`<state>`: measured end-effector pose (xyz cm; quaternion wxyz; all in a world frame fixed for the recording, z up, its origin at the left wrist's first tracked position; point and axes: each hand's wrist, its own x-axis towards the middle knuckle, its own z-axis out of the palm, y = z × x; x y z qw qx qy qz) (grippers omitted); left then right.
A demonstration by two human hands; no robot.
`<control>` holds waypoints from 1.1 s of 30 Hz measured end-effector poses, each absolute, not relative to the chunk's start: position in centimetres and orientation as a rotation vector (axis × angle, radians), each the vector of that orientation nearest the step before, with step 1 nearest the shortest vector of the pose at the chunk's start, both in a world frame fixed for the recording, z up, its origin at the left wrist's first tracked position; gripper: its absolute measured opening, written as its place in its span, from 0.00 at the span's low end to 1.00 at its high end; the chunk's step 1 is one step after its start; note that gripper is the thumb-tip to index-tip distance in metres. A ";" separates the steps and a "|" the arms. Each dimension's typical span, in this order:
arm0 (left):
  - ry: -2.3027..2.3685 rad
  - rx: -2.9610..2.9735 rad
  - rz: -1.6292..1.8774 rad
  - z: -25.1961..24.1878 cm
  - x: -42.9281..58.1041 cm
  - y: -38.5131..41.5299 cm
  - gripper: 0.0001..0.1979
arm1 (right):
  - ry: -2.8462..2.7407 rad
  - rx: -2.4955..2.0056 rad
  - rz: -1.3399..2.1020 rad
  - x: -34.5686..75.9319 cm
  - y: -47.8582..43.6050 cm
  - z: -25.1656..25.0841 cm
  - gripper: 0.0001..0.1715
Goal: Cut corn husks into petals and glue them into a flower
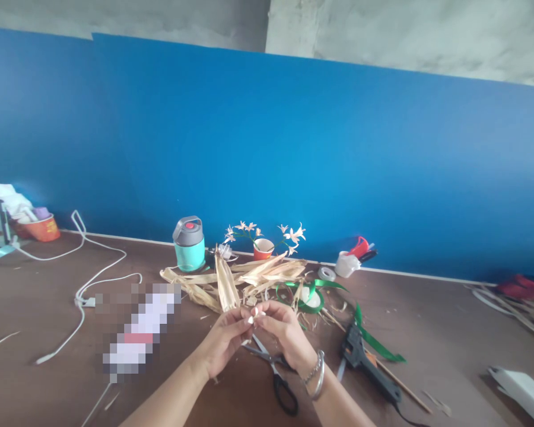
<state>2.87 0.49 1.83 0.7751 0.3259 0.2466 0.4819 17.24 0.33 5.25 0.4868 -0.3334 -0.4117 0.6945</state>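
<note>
Slippage looks the chief hazard: husk piece (254, 316), small and pale, sits pinched between the fingertips of both hands, above the table (436, 332) and just in front of the heap of dried husks (244, 277). Material of this sort reads as dry and brittle, so too hard a squeeze or a twist between the two grips could split or crease it. Too slack a pinch and it could drop among the scraps below, where pale on pale would be hard to find. Scissors (273, 370) lie directly under the hands, handles nearer the person, blades running beneath the fingers; a wrist lowered without a look could meet them. Glue gun (370, 369) lies near the right forearm, beside a trailing end of green ribbon (314, 295); whether it is hot cannot be told. Left hand (223, 341): fingers curled in, thumb and forefinger closed tight on the left side of the piece, nothing else held. Right hand (285, 331): likewise narrow, fingertips closed on the other side, remaining fingers folded, bracelet (318, 372) on its wrist. Fingertips of the two hands touch or nearly touch. How much of the piece is hidden inside the pinch cannot be told.
</note>
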 end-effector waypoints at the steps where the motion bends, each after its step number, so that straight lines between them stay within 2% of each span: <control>1: 0.532 0.706 1.036 1.8 2.9 0.5 0.05 | -1.011 -0.808 1.688 17.2 0.3 5.3 0.13; 23: 0.581 0.687 0.994 2.2 3.0 0.4 0.08 | -1.076 -0.872 1.628 17.5 0.3 5.2 0.12; 28: 0.616 0.672 1.010 2.3 3.1 0.5 0.09 | -1.171 -0.907 1.464 17.6 0.6 4.9 0.16; 33: 0.653 0.680 1.106 2.1 3.1 0.6 0.09 | -1.375 -0.974 1.115 17.4 0.4 4.8 0.08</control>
